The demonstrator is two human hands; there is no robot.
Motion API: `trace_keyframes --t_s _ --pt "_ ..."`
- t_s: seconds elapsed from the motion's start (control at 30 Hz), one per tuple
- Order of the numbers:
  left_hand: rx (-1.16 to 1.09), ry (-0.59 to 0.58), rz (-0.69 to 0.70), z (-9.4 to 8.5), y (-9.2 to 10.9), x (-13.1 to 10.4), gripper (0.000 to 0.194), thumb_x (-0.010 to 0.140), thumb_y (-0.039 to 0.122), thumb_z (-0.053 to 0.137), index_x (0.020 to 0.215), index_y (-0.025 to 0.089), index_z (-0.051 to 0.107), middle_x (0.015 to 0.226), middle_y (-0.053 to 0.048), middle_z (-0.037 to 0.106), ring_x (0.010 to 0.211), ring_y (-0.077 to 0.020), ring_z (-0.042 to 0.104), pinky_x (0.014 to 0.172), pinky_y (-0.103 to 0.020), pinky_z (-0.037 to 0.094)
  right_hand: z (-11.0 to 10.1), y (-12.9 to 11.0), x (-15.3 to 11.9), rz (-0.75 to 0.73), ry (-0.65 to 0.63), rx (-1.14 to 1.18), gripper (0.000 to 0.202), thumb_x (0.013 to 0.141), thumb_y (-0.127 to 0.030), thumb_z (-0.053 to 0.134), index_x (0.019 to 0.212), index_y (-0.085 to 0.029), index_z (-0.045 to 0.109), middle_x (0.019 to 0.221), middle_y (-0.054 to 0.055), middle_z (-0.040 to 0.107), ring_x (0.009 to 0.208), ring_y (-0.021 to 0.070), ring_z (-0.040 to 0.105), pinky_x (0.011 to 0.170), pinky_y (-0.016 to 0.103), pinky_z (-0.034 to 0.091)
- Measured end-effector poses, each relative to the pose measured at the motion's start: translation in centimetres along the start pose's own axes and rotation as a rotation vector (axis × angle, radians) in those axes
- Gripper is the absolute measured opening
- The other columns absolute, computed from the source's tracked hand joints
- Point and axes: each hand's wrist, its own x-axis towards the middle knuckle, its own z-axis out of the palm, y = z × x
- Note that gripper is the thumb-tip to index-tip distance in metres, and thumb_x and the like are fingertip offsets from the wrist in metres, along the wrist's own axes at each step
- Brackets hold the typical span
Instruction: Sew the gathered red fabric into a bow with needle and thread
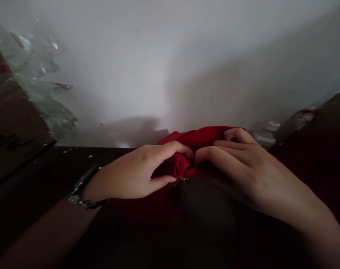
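Observation:
A bunched piece of red cloth point(182, 164) lies between my two hands on a dark surface. My left hand point(147, 170) comes in from the left, a dark band with metal parts on its wrist, and its thumb and index finger close on the gathered fabric. From the right, my right hand point(242, 160) grips the same cloth with its fingers curled, its thumb hidden. At my left thumb tip sits a small metallic piece point(182, 179), too small and dim to name. Behind the hands, more red fabric rises in a smooth fold.
A pale wall point(130, 74) stands directly behind the dark tabletop point(74, 160). At left is a cardboard box point(13, 108) with crumpled clear plastic point(53, 97). A bottle with a white cap point(274, 126) stands at the right beside the wall. Small white scraps point(90, 156) lie at left.

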Motion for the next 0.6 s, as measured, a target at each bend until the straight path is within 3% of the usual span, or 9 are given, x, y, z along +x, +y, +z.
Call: trace_keyframes --t_s 0.1,0.3,0.4,0.6 --pt "0.081 0.031 0.033 -0.1 0.0 -0.2 0.045 0.082 0.008 0.059 0.121 0.026 0.047 0.106 0.001 0.066 0.088 -0.0131 0.065 0.078 -0.022 0.051 -0.2 -0.6 -0.1 0.02 0.043 -0.035 0.017 0.094 -0.009 0.045 0.105 -0.014 0.056 0.085 0.003 0.068 0.074 0.0142 0.06 0.084 0.034 0.036" --pt "0.161 0.083 0.044 -0.2 0.6 -0.6 0.042 0.085 0.007 0.055 0.122 0.023 0.049 0.107 -0.001 0.067 0.09 -0.0132 0.066 0.086 -0.023 0.05 -1.0 -1.3 -0.1 -0.003 0.084 -0.093 0.026 0.096 -0.013 0.042 0.079 -0.017 0.061 0.077 0.004 0.066 0.071 0.0162 0.059 0.084 0.039 0.036" --pt "0.178 0.133 0.058 -0.3 0.8 -0.8 0.042 0.084 0.008 0.055 0.123 0.023 0.049 0.113 -0.002 0.066 0.095 -0.0146 0.066 0.092 -0.024 0.05 -1.3 -1.5 -0.1 -0.047 0.128 -0.089 0.029 0.095 -0.009 0.041 0.076 -0.016 0.061 0.083 0.004 0.068 0.078 0.0163 0.061 0.093 0.039 0.036" --pt "0.13 0.229 0.099 -0.5 1.2 -0.8 0.042 0.08 0.008 0.056 0.118 0.027 0.053 0.112 0.002 0.067 0.095 -0.0164 0.067 0.091 -0.025 0.052 -1.7 -2.0 -0.2 -0.09 0.206 -0.051 0.03 0.09 -0.007 0.044 0.068 -0.02 0.059 0.07 -0.001 0.066 0.071 0.014 0.061 0.101 0.035 0.036"
